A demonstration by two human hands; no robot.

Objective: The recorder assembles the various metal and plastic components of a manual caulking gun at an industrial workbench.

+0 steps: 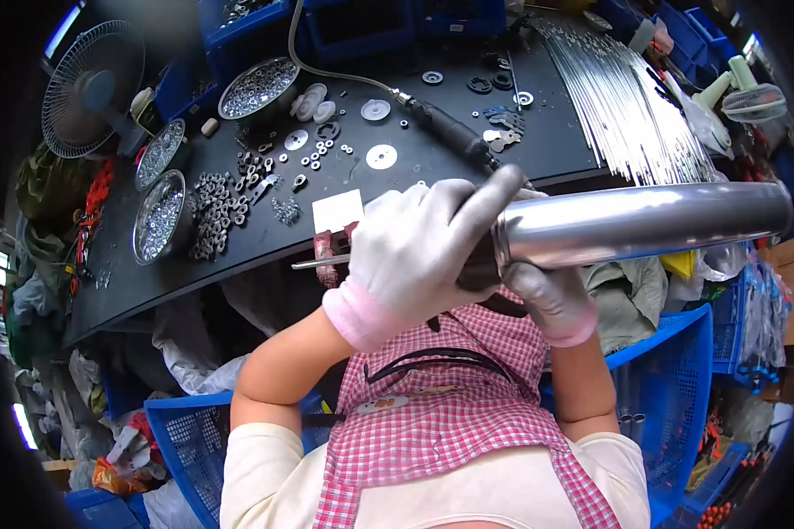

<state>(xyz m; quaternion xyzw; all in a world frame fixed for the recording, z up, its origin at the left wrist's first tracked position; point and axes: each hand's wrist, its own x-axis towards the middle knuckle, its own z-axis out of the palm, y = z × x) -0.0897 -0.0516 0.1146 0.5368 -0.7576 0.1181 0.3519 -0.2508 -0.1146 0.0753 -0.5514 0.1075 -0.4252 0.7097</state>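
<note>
**Gloved hands at left end of silver tube, near table edge**

Silver metal tube [644, 220] lies crosswise in front of the body, over the near right side of the black table [141, 286]. Right hand [554, 302] grasps its left end from below. Left hand [423, 242] curls against that same end; palm side hidden, can't tell what it grips. Thin metal rod [319, 262] sticks out left of the left hand, beside a white card [337, 212]. Black power screwdriver [450, 130] on table, beyond the hands. Long metal rods [622, 101] far right; fan [93, 88] far left.
</note>
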